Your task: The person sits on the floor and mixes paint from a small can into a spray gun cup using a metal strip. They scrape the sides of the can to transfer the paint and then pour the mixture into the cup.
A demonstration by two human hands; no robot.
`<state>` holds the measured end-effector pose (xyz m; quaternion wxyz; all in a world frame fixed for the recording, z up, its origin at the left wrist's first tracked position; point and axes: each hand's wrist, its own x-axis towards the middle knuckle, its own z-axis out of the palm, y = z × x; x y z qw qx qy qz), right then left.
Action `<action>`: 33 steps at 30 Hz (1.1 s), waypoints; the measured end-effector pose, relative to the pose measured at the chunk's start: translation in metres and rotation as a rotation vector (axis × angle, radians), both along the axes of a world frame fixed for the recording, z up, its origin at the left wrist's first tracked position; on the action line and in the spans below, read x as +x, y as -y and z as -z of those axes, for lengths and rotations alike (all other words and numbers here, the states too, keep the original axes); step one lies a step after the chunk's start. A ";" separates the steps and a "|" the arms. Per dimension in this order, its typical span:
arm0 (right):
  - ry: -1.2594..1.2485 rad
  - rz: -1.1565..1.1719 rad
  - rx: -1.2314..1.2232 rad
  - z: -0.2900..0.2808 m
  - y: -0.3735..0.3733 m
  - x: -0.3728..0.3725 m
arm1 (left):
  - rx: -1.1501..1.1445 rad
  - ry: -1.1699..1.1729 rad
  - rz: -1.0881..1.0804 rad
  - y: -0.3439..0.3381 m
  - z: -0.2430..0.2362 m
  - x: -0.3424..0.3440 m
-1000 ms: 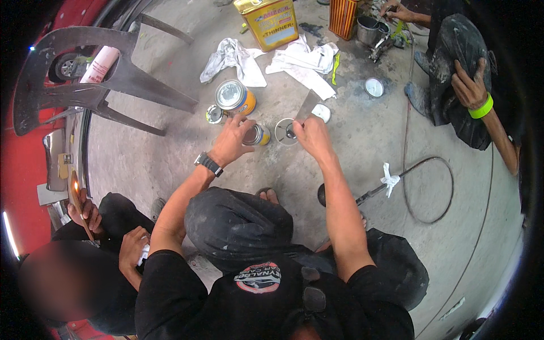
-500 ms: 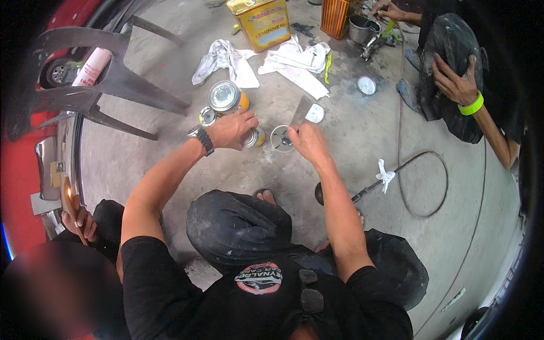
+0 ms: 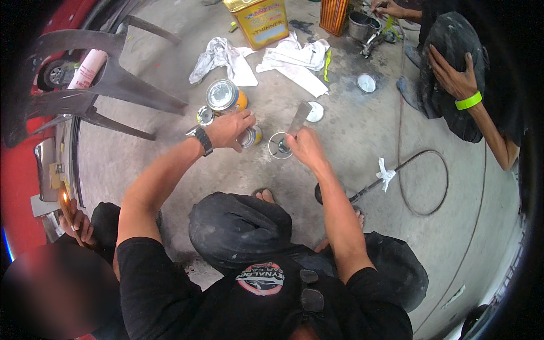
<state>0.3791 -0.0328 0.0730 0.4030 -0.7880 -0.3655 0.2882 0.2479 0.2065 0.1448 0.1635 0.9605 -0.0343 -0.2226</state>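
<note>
My left hand (image 3: 229, 130) is closed round a small tin can (image 3: 249, 137) with a yellow side, standing on the concrete floor. In my right hand (image 3: 307, 146) is a flat metal scraper (image 3: 300, 116), its blade tilted up and away from me. Just left of that hand sits a white-rimmed cup (image 3: 280, 145) with something dark inside. Whether the scraper's hidden end reaches into the cup, I cannot tell. Beyond my left hand stand a larger paint can (image 3: 222, 95) and a small round tin (image 3: 205, 115). A round white lid (image 3: 315, 111) lies past the scraper.
White rags (image 3: 294, 59) lie before a yellow rectangular tin (image 3: 260, 22). A grey plastic chair (image 3: 107, 73) stands left. A hose (image 3: 422, 212) loops at right. One co-worker's hand (image 3: 456, 76) rests on a knee; another person's hand (image 3: 78, 225) holds something with a flame-like glow.
The cup and my right hand with the scraper have come slightly nearer to me. My left hand stays on the small can. The view has shifted a little.
</note>
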 end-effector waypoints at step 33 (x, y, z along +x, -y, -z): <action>-0.001 -0.521 -0.165 0.013 -0.016 -0.007 | 0.069 0.347 -0.416 0.016 0.024 -0.050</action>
